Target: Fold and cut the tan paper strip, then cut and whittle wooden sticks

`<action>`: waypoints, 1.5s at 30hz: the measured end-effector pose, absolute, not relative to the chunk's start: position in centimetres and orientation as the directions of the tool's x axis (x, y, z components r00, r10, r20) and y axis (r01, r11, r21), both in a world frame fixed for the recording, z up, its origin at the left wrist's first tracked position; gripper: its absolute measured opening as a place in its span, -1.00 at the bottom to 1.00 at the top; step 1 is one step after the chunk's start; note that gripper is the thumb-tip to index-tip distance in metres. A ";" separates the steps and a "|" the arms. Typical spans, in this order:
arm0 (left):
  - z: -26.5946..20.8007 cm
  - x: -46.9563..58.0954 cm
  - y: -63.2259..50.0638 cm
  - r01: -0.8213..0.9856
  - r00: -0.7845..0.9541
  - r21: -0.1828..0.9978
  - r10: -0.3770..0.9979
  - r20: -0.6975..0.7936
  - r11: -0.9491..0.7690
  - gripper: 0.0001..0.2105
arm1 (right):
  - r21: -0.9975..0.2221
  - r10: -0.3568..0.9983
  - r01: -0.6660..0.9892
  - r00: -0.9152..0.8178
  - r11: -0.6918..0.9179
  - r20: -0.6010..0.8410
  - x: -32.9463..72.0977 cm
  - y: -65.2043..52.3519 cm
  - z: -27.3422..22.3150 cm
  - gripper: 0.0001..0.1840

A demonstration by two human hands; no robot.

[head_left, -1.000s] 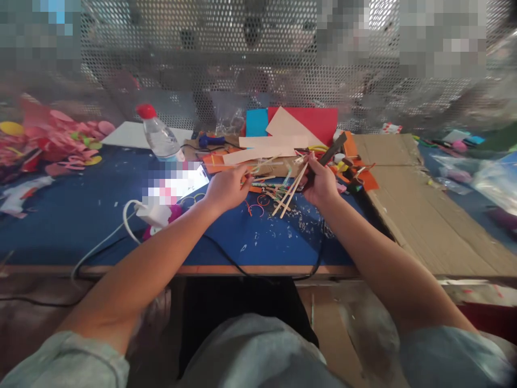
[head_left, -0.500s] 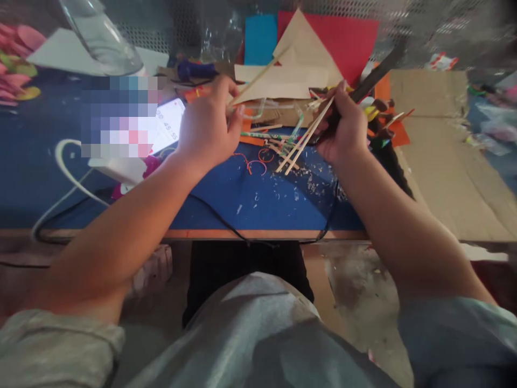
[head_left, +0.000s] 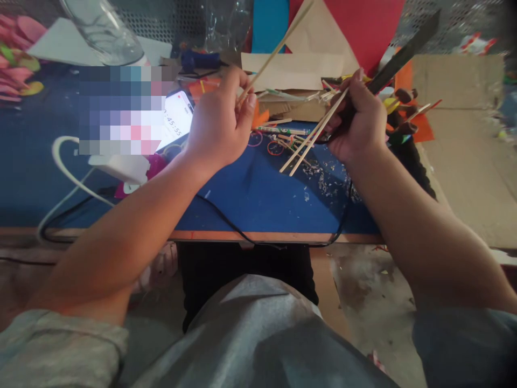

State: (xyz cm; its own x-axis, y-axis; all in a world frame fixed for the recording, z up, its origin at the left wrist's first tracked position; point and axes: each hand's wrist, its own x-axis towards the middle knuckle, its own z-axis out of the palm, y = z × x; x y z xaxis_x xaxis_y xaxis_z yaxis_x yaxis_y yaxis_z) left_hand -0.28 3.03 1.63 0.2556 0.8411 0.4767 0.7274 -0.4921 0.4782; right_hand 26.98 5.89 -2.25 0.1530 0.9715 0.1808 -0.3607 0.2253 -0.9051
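In the head view, my left hand (head_left: 220,121) is closed, pinching a thin wooden stick (head_left: 280,46) between thumb and fingers. The stick slants up and to the right, away from me. My right hand (head_left: 359,116) is wrapped round the dark handle of a knife, whose long dark blade (head_left: 406,53) points up and to the right. Two more thin wooden sticks (head_left: 307,143) are gripped in that same hand and slope down to the left. Below the hands lie short stick pieces, coloured rings (head_left: 276,147) and pale shavings (head_left: 323,180) on the blue table (head_left: 258,199).
To the left are a lit phone (head_left: 180,113), a white cable (head_left: 60,145) and a clear bottle (head_left: 105,32). Coloured paper sheets (head_left: 367,32) stand at the back. Cardboard (head_left: 464,161) covers the right side, and a black cord (head_left: 226,218) runs along the front edge.
The stick in my left hand now points more steeply upward. My right hand, with the knife and two sticks, appears slightly farther right, as the view has shifted too.
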 end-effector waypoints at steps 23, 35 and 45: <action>-0.6 0.5 3.6 0.504 0.479 0.593 0.775 0.412 -0.627 -0.61 | -0.949 0.973 -0.212 0.031 0.232 0.231 24.8 4.6 -2.4 -0.38; -1.6 1.0 4.6 0.441 0.579 0.661 0.755 0.308 -0.608 -0.67 | -0.945 0.968 -0.225 -0.020 0.238 0.249 24.6 4.4 -2.3 -0.39; -2.0 0.9 5.3 0.442 0.507 0.697 0.798 0.325 -0.564 -0.60 | -0.949 0.957 -0.122 0.014 0.291 0.291 24.3 4.9 -3.1 -0.36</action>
State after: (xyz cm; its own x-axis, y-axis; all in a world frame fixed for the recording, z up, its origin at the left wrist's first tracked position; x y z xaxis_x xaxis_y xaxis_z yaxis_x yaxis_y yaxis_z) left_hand 0.86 5.26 -2.05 0.5072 0.7983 0.3247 0.4420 -0.5644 0.6972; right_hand 24.31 4.88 -3.07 0.0144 0.9566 0.2912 -0.1224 0.2907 -0.9489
